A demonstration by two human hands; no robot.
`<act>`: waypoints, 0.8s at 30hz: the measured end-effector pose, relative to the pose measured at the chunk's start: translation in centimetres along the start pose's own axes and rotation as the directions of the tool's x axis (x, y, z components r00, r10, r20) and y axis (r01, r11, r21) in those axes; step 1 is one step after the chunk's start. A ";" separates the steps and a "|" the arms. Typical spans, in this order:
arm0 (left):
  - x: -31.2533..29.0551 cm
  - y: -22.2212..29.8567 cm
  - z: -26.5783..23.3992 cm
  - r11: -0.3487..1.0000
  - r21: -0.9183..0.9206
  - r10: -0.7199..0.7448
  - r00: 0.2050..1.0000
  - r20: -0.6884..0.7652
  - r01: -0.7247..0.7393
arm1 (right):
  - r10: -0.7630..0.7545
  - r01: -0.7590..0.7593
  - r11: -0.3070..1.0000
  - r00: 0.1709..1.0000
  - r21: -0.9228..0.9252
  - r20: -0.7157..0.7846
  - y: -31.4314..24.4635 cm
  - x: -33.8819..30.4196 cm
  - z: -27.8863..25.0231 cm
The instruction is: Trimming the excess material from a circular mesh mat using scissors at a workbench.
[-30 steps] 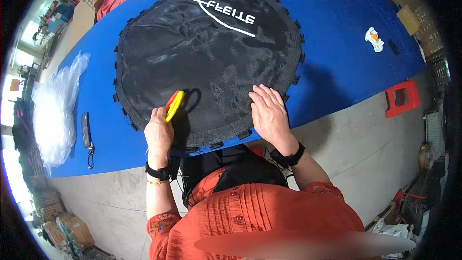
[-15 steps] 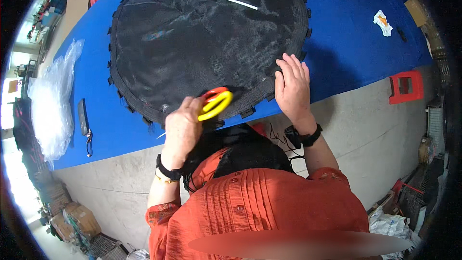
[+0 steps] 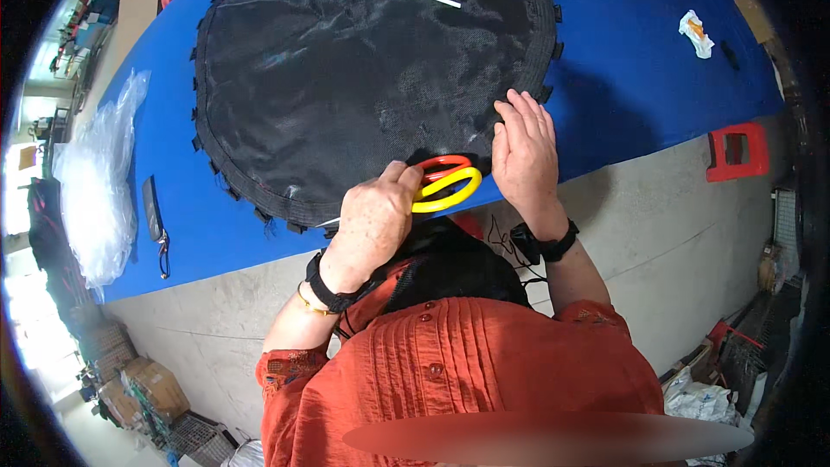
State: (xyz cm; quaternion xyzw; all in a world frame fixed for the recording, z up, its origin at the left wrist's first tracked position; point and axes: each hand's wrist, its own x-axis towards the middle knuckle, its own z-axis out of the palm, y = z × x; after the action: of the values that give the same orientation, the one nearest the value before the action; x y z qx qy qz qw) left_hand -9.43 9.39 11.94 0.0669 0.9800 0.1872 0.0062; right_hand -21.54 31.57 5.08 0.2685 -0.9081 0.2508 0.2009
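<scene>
A round black trampoline mat (image 3: 363, 95) with white print and several dark tabs around its edge lies flat on a blue-covered table (image 3: 605, 78). My left hand (image 3: 373, 223) is closed around scissors (image 3: 447, 204) at the mat's near edge. Their red and yellow handle loops stick out to the right of my fingers, and a bit of pale blade shows on the left; the rest is hidden under the hand. My right hand (image 3: 526, 156) rests with stretched fingers on the mat's near right rim, holding nothing.
Clear plastic wrapping (image 3: 95, 182) lies on the table's left end, beside a dark flat case with a cord (image 3: 154, 212). Crumpled white paper (image 3: 697, 35) is at the far right. A red plastic stool (image 3: 737, 153) stands past the table's right front edge.
My left hand has moved to the right along the near edge with the scissors. The mat has shifted and turned slightly. My right hand has barely moved.
</scene>
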 end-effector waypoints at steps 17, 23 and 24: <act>4.7 1.0 1.5 0.996 -0.076 0.045 0.999 -0.025 -0.047 | 0.095 -0.099 0.987 0.995 0.123 0.035 -0.5 0.0 -0.1; 5.6 1.3 2.2 0.993 -0.013 0.114 0.990 -0.088 -0.115 | 0.137 -0.140 0.980 0.990 0.141 0.029 -0.2 -0.3 0.2; 5.3 1.4 2.2 0.993 -0.015 0.116 0.989 -0.086 -0.118 | 0.132 -0.134 0.982 0.991 0.135 0.025 -0.2 -0.3 0.1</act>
State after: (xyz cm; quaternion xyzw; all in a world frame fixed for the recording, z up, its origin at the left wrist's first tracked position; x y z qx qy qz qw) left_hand -14.47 12.22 10.48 0.1162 0.9719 0.1996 -0.0461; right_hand -21.17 31.45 4.90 0.2222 -0.9063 0.3231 0.1578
